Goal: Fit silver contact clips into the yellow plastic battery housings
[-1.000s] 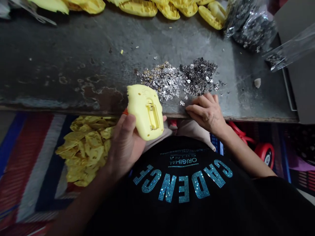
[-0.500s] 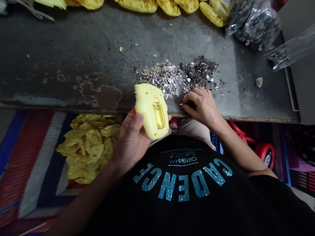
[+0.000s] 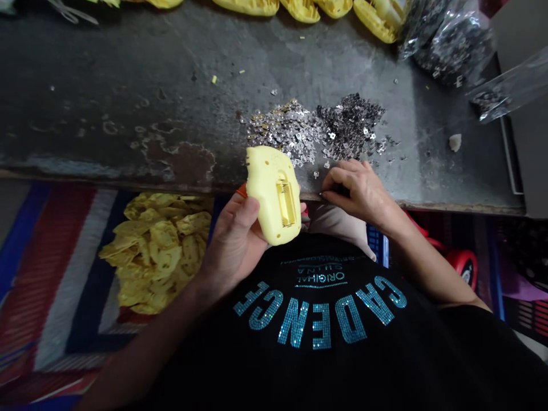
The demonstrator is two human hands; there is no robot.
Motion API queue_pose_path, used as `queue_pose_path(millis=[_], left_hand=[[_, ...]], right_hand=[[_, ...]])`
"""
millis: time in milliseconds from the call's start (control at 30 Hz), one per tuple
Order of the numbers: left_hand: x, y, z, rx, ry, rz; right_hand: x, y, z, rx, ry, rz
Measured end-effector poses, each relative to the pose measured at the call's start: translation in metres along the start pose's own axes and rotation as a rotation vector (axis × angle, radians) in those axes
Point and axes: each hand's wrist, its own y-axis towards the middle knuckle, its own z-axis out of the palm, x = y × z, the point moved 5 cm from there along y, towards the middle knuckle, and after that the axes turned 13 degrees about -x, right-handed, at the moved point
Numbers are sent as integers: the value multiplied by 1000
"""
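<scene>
We see two heaps of small metal pieces (image 3: 319,130) side by side near the front edge of the worktop (image 3: 128,97), a plastic shell (image 3: 274,194) held just in front of them. More shells (image 3: 250,5) line the back edge; bags (image 3: 449,48) lie at the back right corner; a further pile (image 3: 156,251) rests on a mat (image 3: 72,274), below the front left edge.

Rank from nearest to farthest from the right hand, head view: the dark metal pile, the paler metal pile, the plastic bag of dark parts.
1. Dark metal pile, just beyond the right hand.
2. Paler metal pile, left of it.
3. Plastic bag of dark parts, far back right.
</scene>
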Motion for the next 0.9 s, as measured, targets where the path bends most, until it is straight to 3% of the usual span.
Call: queue_pose_path(millis=[367,700,833,900], left_hand=[[10,3,-1,32,-5,-59],[17,-2,6,93,10,-158],[18,-4,8,136,-9,-203],[21,-4,8,149,9,-223]], right_hand=[[0,-21,-1,-41,-35,-2],[0,-41,10,-249,-126,-112],[0,-42,10,-247,-9,-50],[0,-38,2,-264,242,18]])
